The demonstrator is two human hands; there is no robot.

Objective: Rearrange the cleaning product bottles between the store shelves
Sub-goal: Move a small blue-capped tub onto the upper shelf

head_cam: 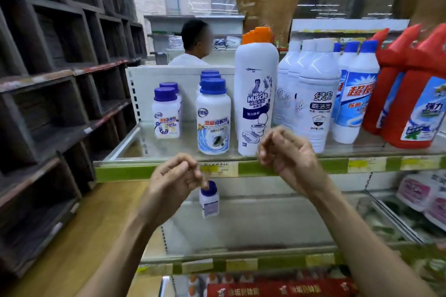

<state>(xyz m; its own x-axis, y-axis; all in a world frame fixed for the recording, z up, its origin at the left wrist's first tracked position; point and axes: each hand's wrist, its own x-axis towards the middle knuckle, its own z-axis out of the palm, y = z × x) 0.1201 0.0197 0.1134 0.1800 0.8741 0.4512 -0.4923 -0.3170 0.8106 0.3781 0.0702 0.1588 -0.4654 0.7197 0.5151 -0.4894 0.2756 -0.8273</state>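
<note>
My left hand (172,182) hovers below the upper shelf's green edge (135,172), fingers loosely curled and holding nothing. One fingertip overlaps the blue cap of a small white bottle (209,202) standing alone on the lower shelf (260,224). My right hand (288,155) is raised in front of the base of a tall white Mr Muscle bottle (255,79) with an orange cap, also loosely curled and holding nothing. On the upper shelf stand purple-capped small bottles (166,113), blue-capped bottles (213,117), white bottles (313,96), blue-capped bleach bottles (356,99) and red bottles (410,99).
Dark wooden cubby shelving (48,84) runs along the left beside a wooden floor strip. A person (194,43) stands behind the shelf unit. Pink packs (422,195) sit at the lower right, and red packages (277,289) fill the bottom shelf.
</note>
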